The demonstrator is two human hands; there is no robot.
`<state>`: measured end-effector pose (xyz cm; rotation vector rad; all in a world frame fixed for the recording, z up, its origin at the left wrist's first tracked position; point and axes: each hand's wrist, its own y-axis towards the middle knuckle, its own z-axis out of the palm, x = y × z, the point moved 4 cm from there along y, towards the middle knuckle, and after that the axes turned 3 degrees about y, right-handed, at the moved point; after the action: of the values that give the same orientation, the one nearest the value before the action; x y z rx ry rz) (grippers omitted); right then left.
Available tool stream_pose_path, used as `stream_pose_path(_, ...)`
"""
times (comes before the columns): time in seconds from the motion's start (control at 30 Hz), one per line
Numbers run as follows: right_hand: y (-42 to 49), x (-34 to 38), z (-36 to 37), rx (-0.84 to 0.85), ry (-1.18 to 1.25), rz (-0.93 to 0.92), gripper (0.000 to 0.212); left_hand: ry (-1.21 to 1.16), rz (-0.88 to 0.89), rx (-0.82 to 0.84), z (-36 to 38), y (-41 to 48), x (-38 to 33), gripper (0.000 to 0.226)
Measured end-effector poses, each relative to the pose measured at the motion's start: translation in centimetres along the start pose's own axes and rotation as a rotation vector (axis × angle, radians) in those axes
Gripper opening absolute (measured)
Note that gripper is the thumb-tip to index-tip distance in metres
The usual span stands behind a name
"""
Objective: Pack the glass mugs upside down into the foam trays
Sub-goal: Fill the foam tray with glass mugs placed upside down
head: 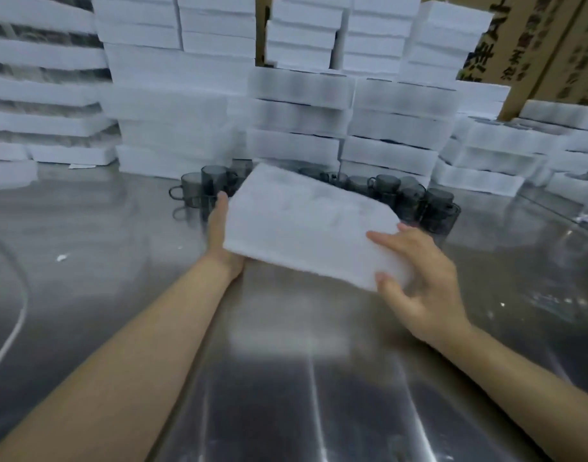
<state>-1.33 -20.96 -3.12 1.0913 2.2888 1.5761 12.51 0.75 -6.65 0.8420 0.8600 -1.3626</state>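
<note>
A white foam tray (pixel 306 225) is held tilted above the steel table, its faint round hollows facing up. My left hand (pixel 221 228) holds its left edge, mostly hidden under the foam, with the thumb along the side. My right hand (pixel 419 278) grips the near right corner, thumb on top and fingers curled round the edge. Behind the tray stand several smoky grey glass mugs, one group at the left (pixel 206 188) and another at the right (pixel 419 200). The tray hides the mugs between them.
Tall stacks of white foam trays (pixel 299 105) wall in the back and both sides of the steel table (pixel 286 378). Cardboard boxes (pixel 552 48) stand at the back right. A small white scrap (pixel 62 257) lies on the table at the left.
</note>
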Motion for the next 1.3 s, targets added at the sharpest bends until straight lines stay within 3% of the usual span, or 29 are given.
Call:
stream_pose_path(0.03,-0.1,-0.5,-0.4,0.023,0.029,0.032,0.036,0.049,0.049,-0.044,-0.4,0.0,-0.2,0.045)
stream_pose_path(0.13,-0.1,-2.1,-0.3,0.068,0.158,0.089,0.028,0.010,-0.029,-0.037,-0.7,-0.8,-0.5,0.055)
stream_pose_path(0.27,0.2,-5.7,-1.2,-0.315,0.371,0.409,0.035,0.049,-0.021,0.029,-0.5,-1.0,-0.7,0.037)
stream_pose_path(0.33,0.2,-8.5,-2.6,-0.450,0.262,0.551,0.034,0.089,-0.014,0.081,-0.3,-0.6,-0.5,0.025)
stream_pose_path(0.47,-0.1,-14.1,-5.3,-0.529,-0.040,0.777,0.035,0.345,0.019,0.169,-0.1,-0.2,0.1,0.015)
stream_pose_path(0.6,-0.1,-17.4,-5.3,-0.350,-0.276,0.918,0.043,0.456,0.060,0.181,0.0,0.0,0.4,0.029)
stream_pose_path(0.83,0.6,-19.3,-4.1,-0.114,-0.391,0.937,0.037,0.446,0.074,0.219,0.7,-0.8,0.3,0.028)
stream_pose_path(1.13,0.7,-18.0,-5.1,-0.357,-0.327,0.960,0.025,0.676,0.164,0.281,1.3,-1.4,0.5,0.027)
stream_pose_path(1.3,6.9,-11.9,-6.0,-0.522,-0.009,0.592,0.023,0.750,0.222,0.259,1.8,-0.9,0.8,0.032)
